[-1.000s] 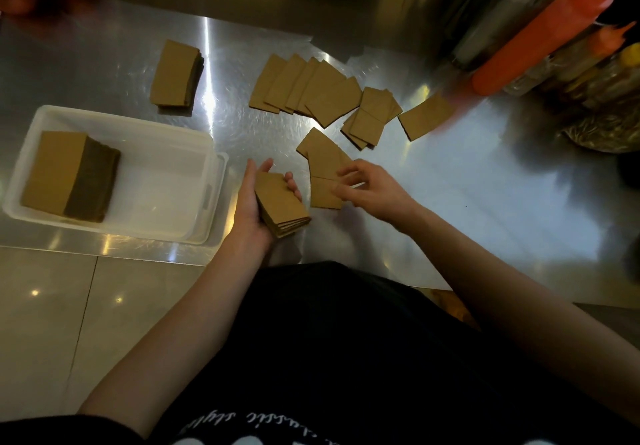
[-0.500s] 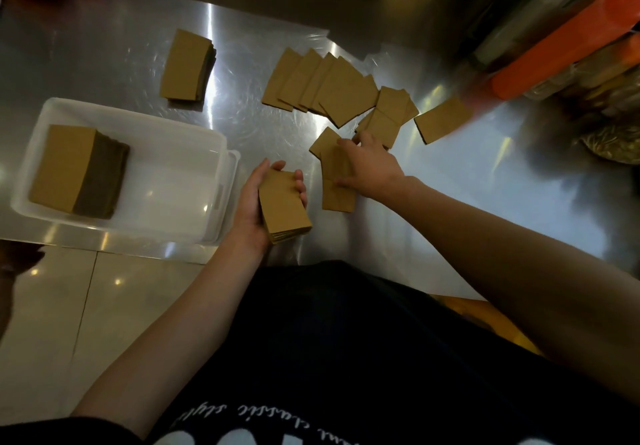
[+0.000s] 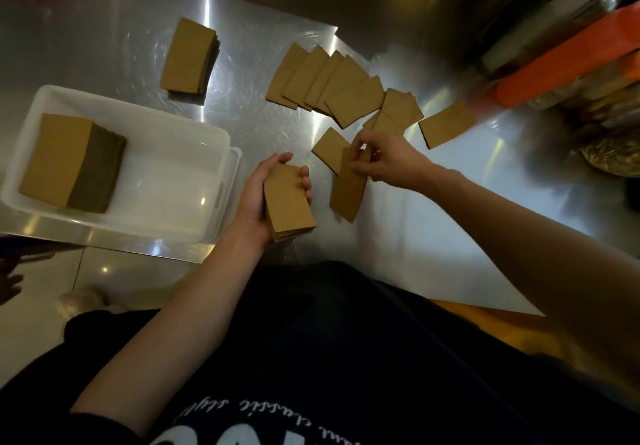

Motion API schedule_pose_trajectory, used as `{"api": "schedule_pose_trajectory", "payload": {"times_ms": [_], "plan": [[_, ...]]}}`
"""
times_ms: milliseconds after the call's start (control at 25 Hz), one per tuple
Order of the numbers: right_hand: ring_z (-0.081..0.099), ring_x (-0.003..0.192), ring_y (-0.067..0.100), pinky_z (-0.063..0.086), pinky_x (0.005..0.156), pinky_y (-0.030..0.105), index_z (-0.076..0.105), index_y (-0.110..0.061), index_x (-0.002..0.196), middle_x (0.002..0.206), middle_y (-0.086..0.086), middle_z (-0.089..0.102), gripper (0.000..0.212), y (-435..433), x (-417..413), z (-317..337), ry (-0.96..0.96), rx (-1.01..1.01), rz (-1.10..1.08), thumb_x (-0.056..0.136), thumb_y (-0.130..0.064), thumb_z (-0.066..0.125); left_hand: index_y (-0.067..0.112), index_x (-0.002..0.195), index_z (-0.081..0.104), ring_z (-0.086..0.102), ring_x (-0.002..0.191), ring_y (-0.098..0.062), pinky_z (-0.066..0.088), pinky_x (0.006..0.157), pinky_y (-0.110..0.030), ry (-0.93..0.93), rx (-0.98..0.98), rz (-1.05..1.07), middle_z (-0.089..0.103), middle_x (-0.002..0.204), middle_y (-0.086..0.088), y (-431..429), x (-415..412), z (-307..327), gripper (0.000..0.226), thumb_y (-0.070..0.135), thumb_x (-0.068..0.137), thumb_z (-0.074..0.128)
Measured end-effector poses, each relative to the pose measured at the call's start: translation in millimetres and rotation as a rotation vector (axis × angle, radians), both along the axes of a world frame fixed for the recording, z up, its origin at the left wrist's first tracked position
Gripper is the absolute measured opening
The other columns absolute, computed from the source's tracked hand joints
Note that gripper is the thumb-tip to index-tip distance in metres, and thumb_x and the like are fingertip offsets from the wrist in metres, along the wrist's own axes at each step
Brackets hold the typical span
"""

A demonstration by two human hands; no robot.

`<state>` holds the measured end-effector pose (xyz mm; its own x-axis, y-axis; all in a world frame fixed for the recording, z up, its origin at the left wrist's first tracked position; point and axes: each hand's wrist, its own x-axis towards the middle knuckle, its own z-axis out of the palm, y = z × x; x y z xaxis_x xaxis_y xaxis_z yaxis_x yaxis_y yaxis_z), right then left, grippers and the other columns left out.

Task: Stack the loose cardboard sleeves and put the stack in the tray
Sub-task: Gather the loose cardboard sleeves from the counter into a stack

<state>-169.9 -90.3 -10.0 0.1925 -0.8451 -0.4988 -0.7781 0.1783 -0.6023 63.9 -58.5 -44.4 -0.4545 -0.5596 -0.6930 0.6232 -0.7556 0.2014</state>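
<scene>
My left hand (image 3: pixel 258 198) grips a small stack of brown cardboard sleeves (image 3: pixel 289 204) just above the steel counter, right of the white tray (image 3: pixel 180 126). My right hand (image 3: pixel 384 159) pinches the top end of one loose sleeve (image 3: pixel 348 191) lying beside that stack. Another loose sleeve (image 3: pixel 329 148) lies just left of it. Several more sleeves (image 3: pixel 325 81) are fanned out farther back, and a single one (image 3: pixel 446 127) lies to the right. A thick stack of sleeves (image 3: pixel 65 160) sits in the tray's left end.
A separate stack of sleeves (image 3: pixel 188 56) lies on the steel counter (image 3: pixel 433 209) behind the tray. Orange squeeze bottles (image 3: pixel 568 63) and other containers crowd the back right corner. The counter's front edge runs just below the tray.
My right hand drew back from the far sleeves toward me and now pinches a loose sleeve beside the held stack. My left hand has kept its stack almost still.
</scene>
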Motion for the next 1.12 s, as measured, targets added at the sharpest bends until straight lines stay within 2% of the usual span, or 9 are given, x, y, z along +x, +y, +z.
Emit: {"api": "schedule_pose_trajectory", "payload": {"times_ms": [80, 160, 280, 440, 520, 680, 880, 960, 1120], "plan": [[0.066, 0.073, 0.01, 0.059, 0.074, 0.032, 0.068, -0.012, 0.099, 0.09, 0.002, 0.067, 0.018, -7, -5, 15, 0.006, -0.001, 0.06, 0.085, -0.024, 0.071, 0.019, 0.107, 0.057, 0.063, 0.074, -0.021, 0.055, 0.066, -0.033, -0.005, -0.008, -0.001, 0.065, 0.093, -0.013, 0, 0, -1, 0.022, 0.034, 0.092, 0.06], [0.067, 0.082, 0.005, 0.055, 0.078, 0.021, 0.068, -0.014, 0.108, 0.095, -0.002, 0.07, 0.029, -16, -10, 27, 0.033, 0.069, 0.156, 0.082, -0.025, 0.075, 0.019, 0.107, 0.058, 0.063, 0.074, -0.021, 0.055, 0.065, -0.033, 0.0, -0.008, 0.001, 0.065, 0.093, -0.013, 1, 0, -1, 0.021, 0.034, 0.093, 0.059], [0.067, 0.084, 0.011, 0.055, 0.082, 0.032, 0.067, -0.014, 0.106, 0.092, 0.0, 0.07, 0.022, -30, -13, 38, 0.111, 0.031, 0.25, 0.086, -0.02, 0.071, 0.02, 0.107, 0.059, 0.063, 0.074, -0.021, 0.055, 0.066, -0.033, 0.004, -0.003, 0.007, 0.066, 0.093, -0.012, 3, 1, 0, 0.021, 0.034, 0.092, 0.06], [0.059, 0.085, 0.021, 0.05, 0.077, 0.037, 0.06, -0.022, 0.105, 0.095, 0.0, 0.054, 0.016, -44, -9, 43, 0.275, -0.132, 0.402, 0.093, -0.032, 0.059, 0.02, 0.108, 0.06, 0.063, 0.075, -0.021, 0.055, 0.066, -0.033, -0.001, -0.004, 0.012, 0.066, 0.093, -0.012, 3, 2, 0, 0.022, 0.034, 0.091, 0.062], [0.061, 0.081, 0.022, 0.054, 0.076, 0.039, 0.054, -0.026, 0.106, 0.102, 0.004, 0.051, 0.014, -50, -6, 44, 0.323, -0.082, 0.414, 0.096, -0.036, 0.052, 0.02, 0.109, 0.06, 0.064, 0.075, -0.022, 0.055, 0.066, -0.033, -0.003, -0.004, 0.016, 0.066, 0.094, -0.013, 2, 2, -1, 0.024, 0.034, 0.09, 0.063], [0.064, 0.077, 0.022, 0.057, 0.074, 0.043, 0.049, -0.025, 0.101, 0.095, 0.006, 0.061, 0.006, -58, 0, 39, 0.348, -0.026, 0.492, 0.098, -0.03, 0.05, 0.02, 0.111, 0.062, 0.064, 0.076, -0.022, 0.056, 0.068, -0.034, 0.002, 0.008, -0.002, 0.066, 0.094, -0.013, 2, 3, 0, 0.025, 0.035, 0.091, 0.063], [0.044, 0.065, 0.005, 0.039, 0.061, 0.024, 0.045, -0.014, 0.125, 0.1, 0.001, 0.052, 0.042, -69, 22, 38, 0.521, 0.068, 0.655, 0.089, -0.02, 0.066, 0.019, 0.112, 0.061, 0.063, 0.076, -0.022, 0.055, 0.067, -0.034, 0.003, 0.018, 0.003, 0.066, 0.093, -0.014, 2, 1, 4, 0.026, 0.034, 0.091, 0.062], [0.047, 0.069, 0.01, 0.041, 0.059, 0.025, 0.044, -0.015, 0.128, 0.105, 0.004, 0.052, 0.049, -74, 31, 27, 0.549, 0.068, 0.709, 0.087, -0.019, 0.069, 0.019, 0.115, 0.061, 0.063, 0.076, -0.022, 0.055, 0.068, -0.034, -0.002, 0.017, 0.007, 0.066, 0.094, -0.014, 1, 1, 5, 0.027, 0.034, 0.091, 0.062], [0.058, 0.089, 0.024, 0.053, 0.072, 0.037, 0.039, -0.015, 0.134, 0.112, 0.012, 0.059, 0.064, -80, 42, -4, 0.706, -0.072, 0.902, 0.082, -0.027, 0.073, 0.019, 0.115, 0.061, 0.064, 0.075, -0.022, 0.055, 0.069, -0.035, -0.002, 0.032, 0.011, 0.067, 0.093, -0.013, -1, 1, 10, 0.028, 0.033, 0.091, 0.063]]}}
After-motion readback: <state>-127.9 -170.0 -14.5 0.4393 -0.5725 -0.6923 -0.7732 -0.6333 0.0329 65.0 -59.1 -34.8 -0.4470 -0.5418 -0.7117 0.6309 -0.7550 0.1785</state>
